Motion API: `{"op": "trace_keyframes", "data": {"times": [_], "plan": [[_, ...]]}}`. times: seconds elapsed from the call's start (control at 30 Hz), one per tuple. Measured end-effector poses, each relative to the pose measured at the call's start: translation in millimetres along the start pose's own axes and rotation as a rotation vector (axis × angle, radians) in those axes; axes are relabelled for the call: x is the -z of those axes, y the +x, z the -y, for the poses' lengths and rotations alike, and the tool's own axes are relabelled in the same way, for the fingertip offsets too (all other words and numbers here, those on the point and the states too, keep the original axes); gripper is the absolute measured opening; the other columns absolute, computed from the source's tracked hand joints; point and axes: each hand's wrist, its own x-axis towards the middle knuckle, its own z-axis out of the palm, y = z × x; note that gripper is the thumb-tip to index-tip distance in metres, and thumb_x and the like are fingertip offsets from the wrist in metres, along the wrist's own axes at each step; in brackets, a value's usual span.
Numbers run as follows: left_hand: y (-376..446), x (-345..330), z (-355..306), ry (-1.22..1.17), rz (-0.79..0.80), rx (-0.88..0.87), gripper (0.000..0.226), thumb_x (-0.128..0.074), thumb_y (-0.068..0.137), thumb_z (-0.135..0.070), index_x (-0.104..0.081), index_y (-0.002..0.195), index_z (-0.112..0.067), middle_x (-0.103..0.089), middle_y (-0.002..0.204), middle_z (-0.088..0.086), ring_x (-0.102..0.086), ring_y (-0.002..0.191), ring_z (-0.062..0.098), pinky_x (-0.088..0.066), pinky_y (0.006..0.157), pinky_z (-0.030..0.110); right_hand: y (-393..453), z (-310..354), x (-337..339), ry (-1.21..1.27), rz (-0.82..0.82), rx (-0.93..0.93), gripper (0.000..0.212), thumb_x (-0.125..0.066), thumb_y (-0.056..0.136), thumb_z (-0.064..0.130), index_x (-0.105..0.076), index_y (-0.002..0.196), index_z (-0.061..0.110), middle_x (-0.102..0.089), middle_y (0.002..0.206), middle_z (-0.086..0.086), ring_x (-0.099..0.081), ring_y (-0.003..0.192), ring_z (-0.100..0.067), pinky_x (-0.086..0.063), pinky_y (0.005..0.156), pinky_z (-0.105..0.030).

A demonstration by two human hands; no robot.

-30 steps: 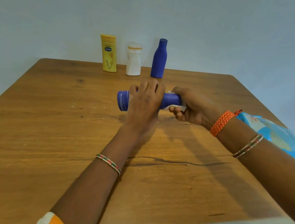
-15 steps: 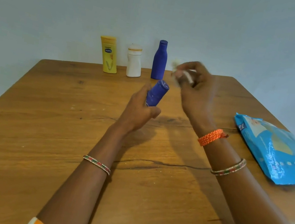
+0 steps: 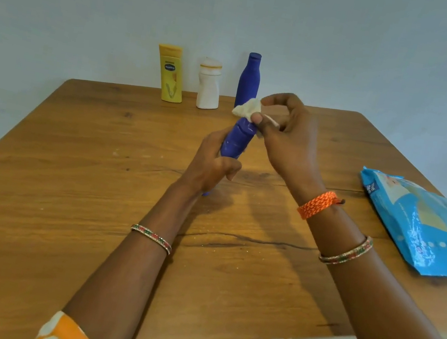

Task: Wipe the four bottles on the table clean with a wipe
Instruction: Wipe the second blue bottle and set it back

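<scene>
Your left hand [image 3: 211, 164] grips the dark blue plastic bottle [image 3: 237, 139] tilted above the wooden table [image 3: 65, 187]; your right hand [image 3: 283, 138] pinches the crumpled white wipe [image 3: 246, 108] on its top end. Pressing sideways there could twist the bottle loose.

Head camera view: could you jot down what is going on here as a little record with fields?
Left hand: grips the blue bottle, tilted, above the table
Right hand: pinches a white wipe at the bottle's top end
Far edge, standing upright: yellow bottle, white bottle, tall blue bottle
Right side: blue wipes pack, lying flat
Stage: wiping the held bottle
</scene>
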Motion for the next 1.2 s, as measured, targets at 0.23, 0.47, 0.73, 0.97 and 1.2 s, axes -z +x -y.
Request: {"op": "trace_keyframes", "data": {"times": [0.23, 0.47, 0.73, 0.97, 1.2], "plan": [[-1, 2, 1, -0.062, -0.050, -0.020, 0.024, -0.052, 0.045, -0.022, -0.050, 0.066, -0.010, -0.046, 0.062, 0.009, -0.042, 0.058, 0.024, -0.036, 0.054, 0.028, -5, 7, 9, -0.113, 0.099, 0.100, 0.008, -0.073, 0.079, 0.021, -0.066, 0.077, 0.024, -0.061, 0.072, 0.019, -0.054, 0.067, 0.016, -0.038, 0.061, -0.002], [-3, -1, 0, -0.052, -0.036, -0.034, 0.027, -0.051, 0.044, -0.023, -0.049, 0.068, -0.011, -0.045, 0.064, 0.014, -0.037, 0.055, 0.024, -0.038, 0.056, 0.036, 0, 14, 6, -0.159, 0.108, 0.102, 0.008, -0.071, 0.081, 0.017, -0.066, 0.077, 0.022, -0.060, 0.072, 0.019, -0.057, 0.070, 0.011, -0.041, 0.065, 0.000], [-3, -4, -1, 0.004, -0.038, -0.015, 0.020, -0.050, 0.048, -0.003, -0.050, 0.068, 0.000, -0.046, 0.061, 0.028, -0.036, 0.053, 0.029, -0.033, 0.047, 0.027, 4, 22, 10, -0.247, 0.136, 0.100, 0.003, -0.071, 0.081, 0.018, -0.069, 0.083, 0.018, -0.061, 0.078, 0.010, -0.056, 0.075, 0.003, -0.038, 0.066, -0.003], [-4, -5, -2, 0.038, -0.013, -0.016, 0.023, -0.050, 0.047, -0.004, -0.050, 0.069, 0.001, -0.046, 0.060, 0.027, -0.035, 0.052, 0.027, -0.033, 0.048, 0.030, 5, 18, 12, -0.278, 0.133, 0.051, 0.003, -0.070, 0.082, 0.022, -0.068, 0.084, 0.021, -0.058, 0.071, 0.014, -0.053, 0.064, 0.005, -0.035, 0.056, -0.002], [-1, 3, 2, -0.070, 0.007, 0.017, 0.025, -0.045, 0.046, -0.002, -0.047, 0.071, -0.005, -0.043, 0.066, 0.009, -0.040, 0.066, 0.026, -0.034, 0.055, 0.026, 10, -5, 14, -0.027, -0.166, -0.060, 0.016, -0.071, 0.082, 0.022, -0.065, 0.068, 0.025, -0.061, 0.065, 0.013, -0.052, 0.059, 0.006, -0.038, 0.056, -0.010]]}}
